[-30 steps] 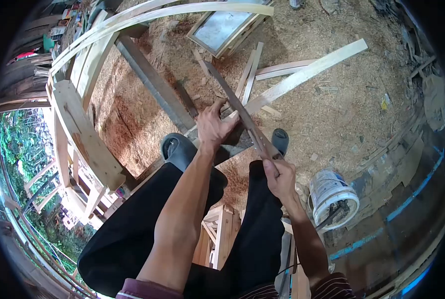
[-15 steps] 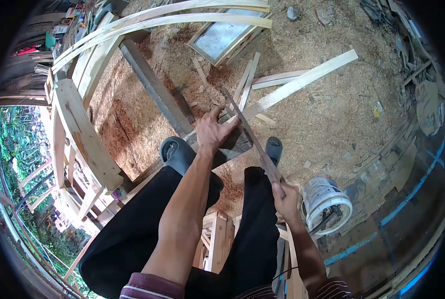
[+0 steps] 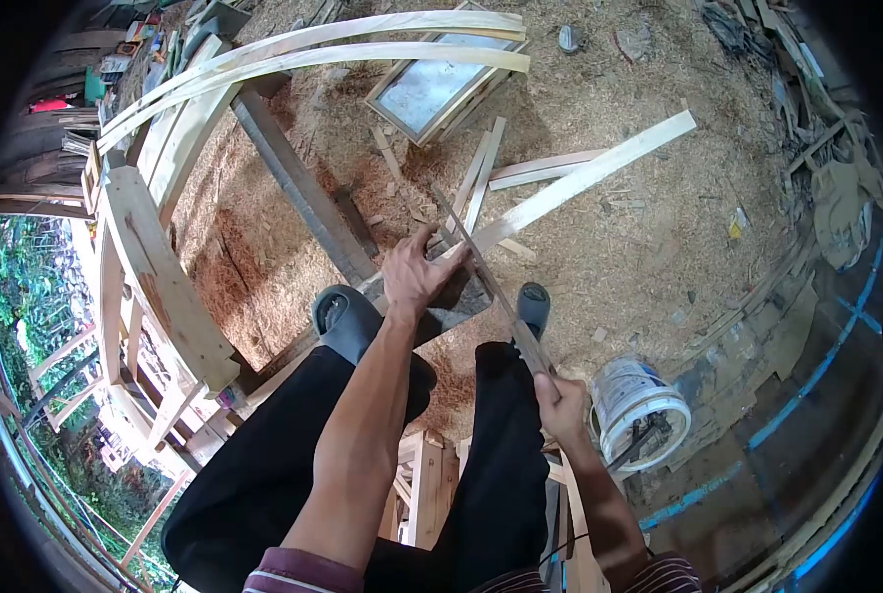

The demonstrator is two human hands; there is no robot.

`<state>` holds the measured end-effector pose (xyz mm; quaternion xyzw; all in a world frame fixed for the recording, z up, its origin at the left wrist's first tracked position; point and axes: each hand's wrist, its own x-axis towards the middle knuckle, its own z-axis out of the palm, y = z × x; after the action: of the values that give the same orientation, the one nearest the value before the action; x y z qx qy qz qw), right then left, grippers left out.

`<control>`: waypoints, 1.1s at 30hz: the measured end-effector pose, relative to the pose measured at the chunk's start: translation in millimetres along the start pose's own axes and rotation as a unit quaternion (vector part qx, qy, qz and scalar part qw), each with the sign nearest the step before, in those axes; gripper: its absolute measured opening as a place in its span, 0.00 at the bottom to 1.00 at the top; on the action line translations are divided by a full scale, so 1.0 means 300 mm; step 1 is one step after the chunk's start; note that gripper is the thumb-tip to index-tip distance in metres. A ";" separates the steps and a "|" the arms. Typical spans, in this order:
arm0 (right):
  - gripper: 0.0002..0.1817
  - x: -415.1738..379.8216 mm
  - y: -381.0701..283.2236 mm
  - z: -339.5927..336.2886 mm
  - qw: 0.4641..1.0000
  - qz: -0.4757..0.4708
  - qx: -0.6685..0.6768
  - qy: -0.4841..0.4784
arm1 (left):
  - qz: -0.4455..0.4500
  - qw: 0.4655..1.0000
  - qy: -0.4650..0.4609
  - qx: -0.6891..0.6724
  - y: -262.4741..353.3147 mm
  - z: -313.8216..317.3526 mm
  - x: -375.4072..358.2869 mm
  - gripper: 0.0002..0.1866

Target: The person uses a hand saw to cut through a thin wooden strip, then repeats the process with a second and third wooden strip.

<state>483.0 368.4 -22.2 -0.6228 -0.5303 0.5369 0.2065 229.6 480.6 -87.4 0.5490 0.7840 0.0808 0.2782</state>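
My right hand (image 3: 564, 407) is closed round the handle end of a handsaw (image 3: 501, 296). Its long narrow blade slants up and left, crossing a pale wooden strip (image 3: 599, 178). Against the near end of that strip, just left of the blade, my left hand (image 3: 417, 277) presses with thumb and fingers. Under this hand lies a dark wooden block (image 3: 466, 308), partly hidden by the hand and the strip. The exact spot where the teeth meet the wood is hard to make out.
A white bucket (image 3: 609, 395) with tools stands right of my right hand. Long curved wooden pieces (image 3: 313, 44) and a framed pane (image 3: 429, 97) are at the top. A dark beam (image 3: 298, 183) runs to the block. Offcuts (image 3: 486, 173) lie on the sawdust-covered floor (image 3: 609, 277).
My right hand and the saw have shifted slightly back toward me. The left hand keeps its place on the strip. The whole view has moved a little.
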 end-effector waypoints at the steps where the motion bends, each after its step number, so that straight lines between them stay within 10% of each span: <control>1: 0.19 -0.007 0.001 -0.006 1.000 0.005 0.008 -0.006 | -0.005 1.000 0.003 0.002 0.000 0.005 0.003 0.32; 33: 0.15 0.086 0.023 0.051 0.999 -0.042 -0.020 0.020 | -0.001 1.000 -0.006 -0.016 0.003 -0.001 -0.005 0.31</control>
<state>468.7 384.0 -44.7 -0.6145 -0.5626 0.5043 0.2272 230.6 479.7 -86.1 0.5445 0.7814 0.0900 0.2914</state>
